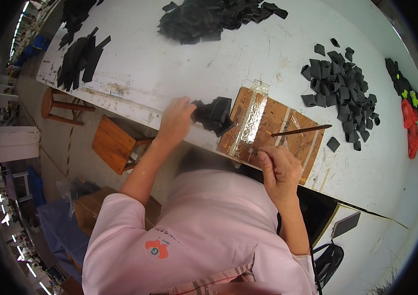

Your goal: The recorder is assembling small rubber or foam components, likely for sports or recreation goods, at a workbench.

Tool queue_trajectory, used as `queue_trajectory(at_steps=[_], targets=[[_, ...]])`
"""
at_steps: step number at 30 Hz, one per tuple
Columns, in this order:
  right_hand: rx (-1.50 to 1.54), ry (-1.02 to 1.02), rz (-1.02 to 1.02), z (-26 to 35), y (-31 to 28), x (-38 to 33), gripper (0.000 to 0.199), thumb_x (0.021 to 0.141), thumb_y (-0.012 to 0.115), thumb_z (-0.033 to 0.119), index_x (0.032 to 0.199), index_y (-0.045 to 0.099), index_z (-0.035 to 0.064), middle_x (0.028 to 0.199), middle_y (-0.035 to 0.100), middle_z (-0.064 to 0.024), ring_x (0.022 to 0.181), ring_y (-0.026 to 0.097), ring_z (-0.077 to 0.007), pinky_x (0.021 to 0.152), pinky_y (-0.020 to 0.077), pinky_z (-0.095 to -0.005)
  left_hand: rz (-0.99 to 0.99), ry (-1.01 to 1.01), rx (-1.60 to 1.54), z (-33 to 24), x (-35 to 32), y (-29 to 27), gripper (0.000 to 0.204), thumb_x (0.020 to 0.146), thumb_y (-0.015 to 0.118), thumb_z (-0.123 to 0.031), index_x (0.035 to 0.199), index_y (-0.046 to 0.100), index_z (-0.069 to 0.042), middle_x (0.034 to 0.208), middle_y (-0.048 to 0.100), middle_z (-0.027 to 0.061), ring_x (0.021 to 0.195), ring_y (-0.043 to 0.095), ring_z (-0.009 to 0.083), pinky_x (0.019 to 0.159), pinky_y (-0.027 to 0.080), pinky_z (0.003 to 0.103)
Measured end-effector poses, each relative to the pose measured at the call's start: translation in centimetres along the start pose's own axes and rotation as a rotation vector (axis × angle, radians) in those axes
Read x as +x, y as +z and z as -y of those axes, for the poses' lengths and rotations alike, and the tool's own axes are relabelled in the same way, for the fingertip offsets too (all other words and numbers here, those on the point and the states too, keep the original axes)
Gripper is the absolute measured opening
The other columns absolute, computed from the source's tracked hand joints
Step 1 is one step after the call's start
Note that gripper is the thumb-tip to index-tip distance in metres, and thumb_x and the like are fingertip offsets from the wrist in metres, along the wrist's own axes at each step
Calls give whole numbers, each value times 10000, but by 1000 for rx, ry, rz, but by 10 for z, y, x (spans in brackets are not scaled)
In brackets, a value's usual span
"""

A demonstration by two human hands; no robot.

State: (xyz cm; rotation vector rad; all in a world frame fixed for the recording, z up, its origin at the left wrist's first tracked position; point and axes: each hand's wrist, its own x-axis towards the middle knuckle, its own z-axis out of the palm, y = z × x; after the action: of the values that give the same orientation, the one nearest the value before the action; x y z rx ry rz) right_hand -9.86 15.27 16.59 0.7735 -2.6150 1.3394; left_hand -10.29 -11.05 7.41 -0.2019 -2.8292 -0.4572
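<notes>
My left hand [175, 120] is at the table's front edge, its fingers bent together at the left side of a small heap of black fabric pieces [215, 114]. Its fingertips meet one of these pieces; the thumb is partly hidden. My right hand [282, 169] hovers over the lower part of a worn wooden board [273, 118], fingers curled and thumb pressed to the index finger. Whatever lies in that pinch is too small to make out. A shiny clear strip [251, 120] runs across the board. Above my right hand, a thin brown stick [301, 131] slants over the board's right side.
Folded black pieces [341, 88] form a pile at the right. A larger black heap [209, 19] lies at the far side, and long black strips [82, 59] at the far left. Wooden stools [114, 144] stand left of the table. Red bags [409, 128] are at the right wall.
</notes>
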Motion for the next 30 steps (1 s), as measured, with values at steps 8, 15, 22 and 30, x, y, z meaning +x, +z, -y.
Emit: queue_trajectory(at_steps=[8,15,22,30], targets=[[-29,-33,9,8,3,1,61,734,602,10,786,569,12,652,526,-94,568,515,-238,499,417,-314,-88,-340,-489,-12,12,-16,43,725,575,12,767,575,19,766,586,75,670,554,170,602,447,265],[441,281,-254,23,10,10,173,785,608,100,884,566,-35,761,589,-66,686,549,-139,660,439,-239,471,-540,-1533,-110,27,-71,60,740,606,-3,792,578,-11,684,584,25,593,525,54,548,426,182],[1336,741,-130,-2,-12,-4,112,829,568,119,845,569,8,751,587,-18,660,525,-64,614,420,-186,545,-676,-2004,-138,23,-63,192,749,617,-81,904,549,9,754,589,58,629,555,90,545,438,201],[1389,795,-77,-6,-18,-8,103,833,556,111,850,570,10,733,589,-30,644,537,-76,613,448,-209,552,-615,-1773,-141,28,-53,102,773,584,-59,839,573,19,702,589,65,589,546,101,526,430,202]])
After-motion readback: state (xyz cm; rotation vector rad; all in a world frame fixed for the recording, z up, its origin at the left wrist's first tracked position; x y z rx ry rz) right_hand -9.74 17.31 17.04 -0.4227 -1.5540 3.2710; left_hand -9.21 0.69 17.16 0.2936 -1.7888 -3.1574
